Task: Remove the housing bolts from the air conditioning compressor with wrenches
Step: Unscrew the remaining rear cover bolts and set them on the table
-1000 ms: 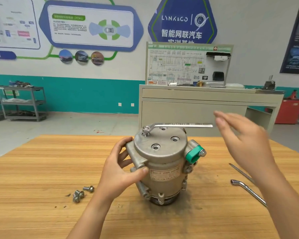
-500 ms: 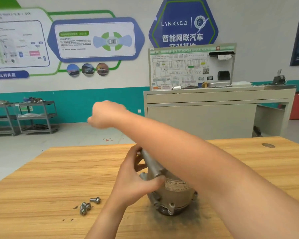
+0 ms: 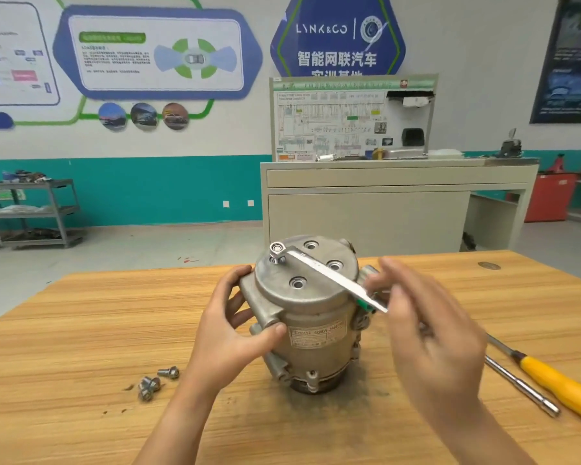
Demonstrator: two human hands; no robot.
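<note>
Compressor (image 3: pixel 316 347) stands on end mid-table (image 3: pixel 81 330), end cover (image 3: pixel 282 290) up, label (image 3: pixel 317 333) facing me.

Left hand (image 3: pixel 228 333) grips the housing from the 9 o'clock side. The thumb is hooked across the front just left of the label and the fingers are wrapped round the flange behind.

Ring wrench (image 3: pixel 326 273) lies across the cover. Its ring end is at about 10 o'clock on the cover, seated on the last housing bolt (image 3: pixel 277 260). The bolt stands proud, with some shank showing under the ring. The handle runs down to about 4 o'clock and overhangs the cover edge.

Right hand (image 3: pixel 430 330) is at the 4 o'clock side, at the free end of the wrench. Fingers are extended and spread, not curled round anything. The hand is motion-blurred, so I can't tell whether the fingertips actually touch the handle.

The other three bolt holes (image 3: pixel 297 282) in the cover are empty, at roughly 1, 3 and 6 o'clock.

Loose bolts (image 3: pixel 155 380) sit in a small cluster on the table at 8 o'clock from the compressor, near my left forearm. There's some dark grit around them and around the compressor base.

A green cap (image 3: pixel 364 303) on the side port at 3 o'clock is mostly hidden by the wrench and my fingers.

At 4 o'clock on the table, well clear of the compressor, are a yellow-handled screwdriver (image 3: pixel 557 380) and a steel bar (image 3: pixel 520 387). They lie side by side, and both upper ends are hidden behind my right hand.
</note>
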